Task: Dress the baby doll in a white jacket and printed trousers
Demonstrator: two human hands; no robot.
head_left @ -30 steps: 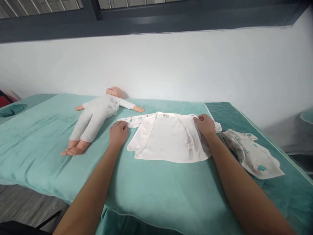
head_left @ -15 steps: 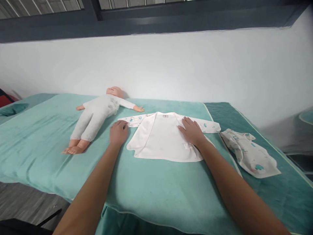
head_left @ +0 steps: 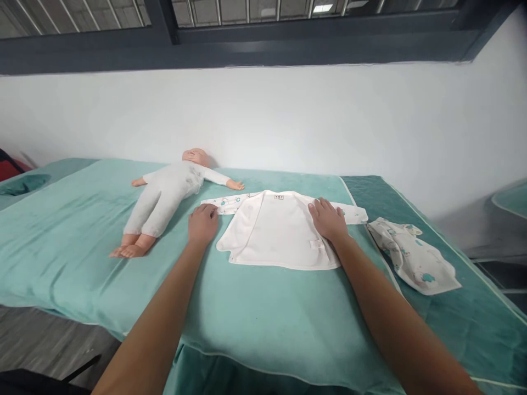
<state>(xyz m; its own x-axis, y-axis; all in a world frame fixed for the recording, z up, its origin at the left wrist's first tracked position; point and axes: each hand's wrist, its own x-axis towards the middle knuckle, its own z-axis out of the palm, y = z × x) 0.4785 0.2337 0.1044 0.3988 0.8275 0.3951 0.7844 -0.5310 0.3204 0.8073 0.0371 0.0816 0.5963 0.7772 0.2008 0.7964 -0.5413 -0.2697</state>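
The left hand (head_left: 203, 224) lies at the cuff end of the white shirt's (head_left: 274, 233) left-lying sleeve (head_left: 230, 204), fingers bent down at the fabric; I cannot tell whether they pinch it or only press on it. The right hand (head_left: 328, 220) is released, palm down and fingers spread, resting on the shirt where the body meets the other sleeve (head_left: 353, 214), which runs out to the right from beneath that hand.

The shirt is spread between the 2 hands, its pale, plain side up and its neckline farther from the person than the fingertips. The 2 sleeves carry a small print with teal in it. A small label (head_left: 279, 197) sits at the neckline, left of and slightly beyond the right hand; a pale tag (head_left: 316, 244) lies just nearer the person than that hand.

Beyond and to the left of the left hand, a doll (head_left: 173, 181) in white lies on its back, 1 arm stretched out past that hand. Well to the right of the right hand, a crumpled printed garment (head_left: 415, 258) lies on the darker green part of the bed (head_left: 267, 323). A white wall (head_left: 288, 120) stands beyond both hands.
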